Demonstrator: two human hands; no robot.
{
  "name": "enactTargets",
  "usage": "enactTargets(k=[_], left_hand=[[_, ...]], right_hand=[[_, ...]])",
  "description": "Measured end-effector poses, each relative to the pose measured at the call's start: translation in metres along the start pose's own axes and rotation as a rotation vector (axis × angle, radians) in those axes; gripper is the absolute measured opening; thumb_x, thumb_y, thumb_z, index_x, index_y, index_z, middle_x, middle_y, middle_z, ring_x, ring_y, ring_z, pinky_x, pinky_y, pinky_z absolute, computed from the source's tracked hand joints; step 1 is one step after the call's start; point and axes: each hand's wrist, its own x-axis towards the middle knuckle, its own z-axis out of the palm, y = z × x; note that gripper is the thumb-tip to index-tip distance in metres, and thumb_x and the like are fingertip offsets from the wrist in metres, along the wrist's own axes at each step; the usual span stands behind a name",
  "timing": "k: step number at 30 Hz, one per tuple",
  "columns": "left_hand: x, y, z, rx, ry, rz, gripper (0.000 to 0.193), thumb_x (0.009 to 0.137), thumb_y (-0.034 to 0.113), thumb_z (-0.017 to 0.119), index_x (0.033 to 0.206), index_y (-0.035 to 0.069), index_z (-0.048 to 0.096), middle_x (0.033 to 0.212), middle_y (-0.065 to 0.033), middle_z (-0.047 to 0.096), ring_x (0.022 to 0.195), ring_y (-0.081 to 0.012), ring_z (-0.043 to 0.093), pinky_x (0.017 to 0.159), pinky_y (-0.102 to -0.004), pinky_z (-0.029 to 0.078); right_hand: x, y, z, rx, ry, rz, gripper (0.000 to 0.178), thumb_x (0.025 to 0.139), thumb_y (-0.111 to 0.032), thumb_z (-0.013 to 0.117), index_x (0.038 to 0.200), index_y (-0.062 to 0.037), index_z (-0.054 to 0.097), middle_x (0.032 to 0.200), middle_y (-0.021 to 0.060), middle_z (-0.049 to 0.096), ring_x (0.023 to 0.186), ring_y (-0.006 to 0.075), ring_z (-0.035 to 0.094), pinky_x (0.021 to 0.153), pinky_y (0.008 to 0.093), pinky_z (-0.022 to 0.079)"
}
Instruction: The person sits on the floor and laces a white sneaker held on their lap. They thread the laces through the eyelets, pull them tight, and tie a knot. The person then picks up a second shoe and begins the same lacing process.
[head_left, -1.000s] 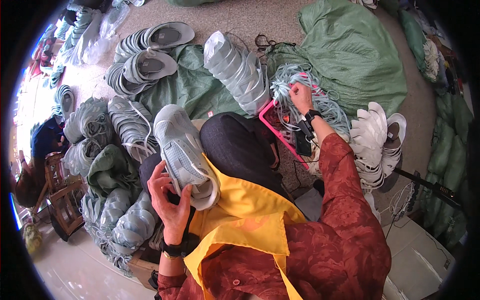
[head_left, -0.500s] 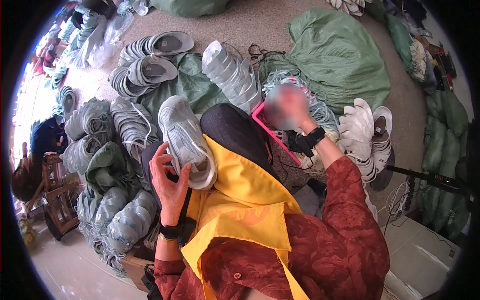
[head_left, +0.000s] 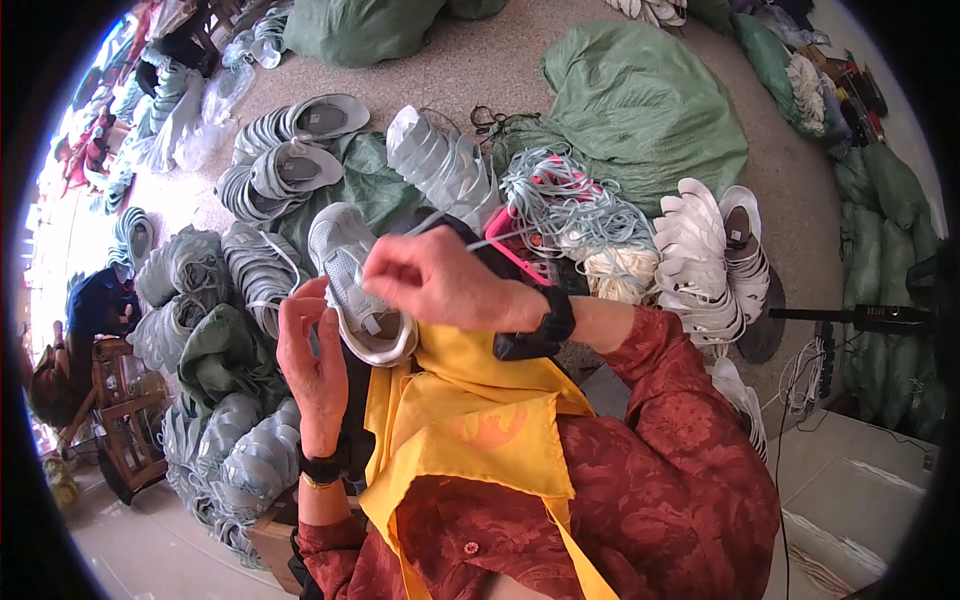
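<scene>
A pale grey mesh shoe upper [head_left: 343,250] rests across my lap, toe pointing away from me. My left hand [head_left: 313,355] is at its left edge, fingers bent and thumb near the forefinger, apparently gripping the side. Above the shoe's right side is my right hand [head_left: 450,285], its fingers pinched together. A pale grey shoelace [head_left: 492,241] shows beside that hand, with another pale strand above the knuckles. The exact pinch and part of the shoe's opening are hidden behind my right hand.
A pink-rimmed basket [head_left: 520,258] stands beyond my right knee, heaped with tangled pale blue laces [head_left: 590,205]. Stacked white uppers [head_left: 695,260] lie to the right, grey stacks [head_left: 255,450] to the left. A large green sack [head_left: 650,110] is farther back.
My right hand has come from the lace pile back to the shoe, bringing a pale shoelace. My left hand has shifted slightly left and stays beside the shoe.
</scene>
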Motion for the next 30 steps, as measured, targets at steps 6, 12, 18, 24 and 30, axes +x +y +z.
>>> enactTargets(k=[6,12,18,24,30], left_hand=[[0.000,0.051,0.009,-0.193,-0.244,-0.040,0.034,0.111,0.026,0.044,0.108,-0.003,0.062,0.129,-0.0152,0.064,0.110,-0.0200,0.060,0.095,-0.0326,0.048],[-0.009,0.040,0.008,-0.068,-0.273,0.033,0.041,0.109,0.032,0.048,0.113,-0.004,0.068,0.116,-0.0142,0.066,0.109,-0.0280,0.060,0.096,-0.0368,0.046],[-0.014,0.049,-0.002,-0.194,-0.279,-0.117,0.037,0.108,0.030,0.051,0.112,-0.003,0.069,0.117,-0.0106,0.065,0.112,-0.0193,0.056,0.088,-0.0299,0.042],[-0.014,0.049,-0.018,-0.320,-0.276,-0.124,0.041,0.109,0.030,0.049,0.119,-0.005,0.067,0.128,-0.0124,0.063,0.108,-0.0122,0.056,0.085,-0.0243,0.040],[-0.017,0.047,-0.029,-0.468,-0.202,-0.180,0.039,0.109,0.030,0.048,0.112,-0.002,0.070,0.121,-0.0099,0.066,0.093,-0.0089,0.051,0.074,-0.0234,0.035]], right_hand=[[-0.017,-0.036,0.015,0.069,-0.170,-0.033,0.010,0.089,-0.009,0.074,0.094,-0.0017,0.069,0.071,0.0107,0.067,0.061,0.0191,0.065,0.058,0.0326,0.049],[-0.032,-0.033,-0.002,-0.002,-0.173,-0.022,0.008,0.091,-0.007,0.073,0.095,-0.0024,0.068,0.071,0.0078,0.063,0.059,0.0137,0.060,0.057,0.0303,0.047],[-0.039,-0.030,-0.036,-0.049,-0.046,0.081,0.004,0.095,-0.006,0.071,0.095,-0.0030,0.069,0.071,-0.0044,0.063,0.061,0.0014,0.051,0.054,0.0233,0.042],[-0.049,-0.006,-0.078,-0.087,0.078,0.292,0.003,0.097,-0.005,0.067,0.096,-0.0021,0.069,0.077,-0.0058,0.062,0.068,0.0013,0.058,0.061,0.0196,0.047],[-0.060,0.044,-0.125,-0.107,0.265,0.354,0.003,0.099,-0.008,0.066,0.099,-0.0053,0.068,0.074,-0.0046,0.062,0.060,0.0009,0.054,0.051,0.0185,0.041]])
